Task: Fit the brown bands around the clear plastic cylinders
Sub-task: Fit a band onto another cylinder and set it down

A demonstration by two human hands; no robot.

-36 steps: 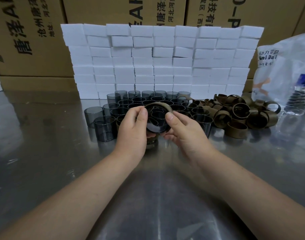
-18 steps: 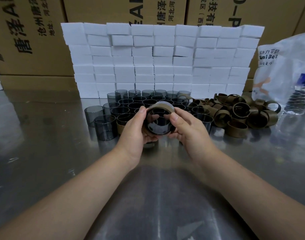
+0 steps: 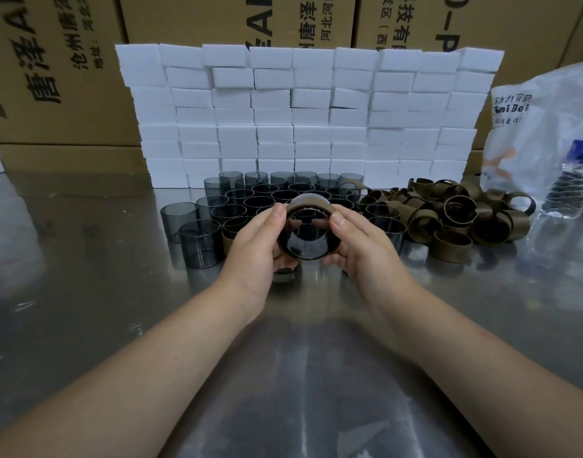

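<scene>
Above steel table (image 3: 85, 292), both hands grip banded cylinder (image 3: 308, 239); cartons (image 3: 62, 77) behind.

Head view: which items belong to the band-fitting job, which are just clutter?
In the job:
- held cylinder with band, in left hand and right hand
- bare cylinders
- brown band pile

Lying about:
- white foam blocks
- cardboard boxes
- plastic bag
- steel table

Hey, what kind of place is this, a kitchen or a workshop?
Likely a small factory packing bench: printed shipping cartons behind a wall of white blocks, and batches of cylinders and brown bands on a steel table.
</scene>
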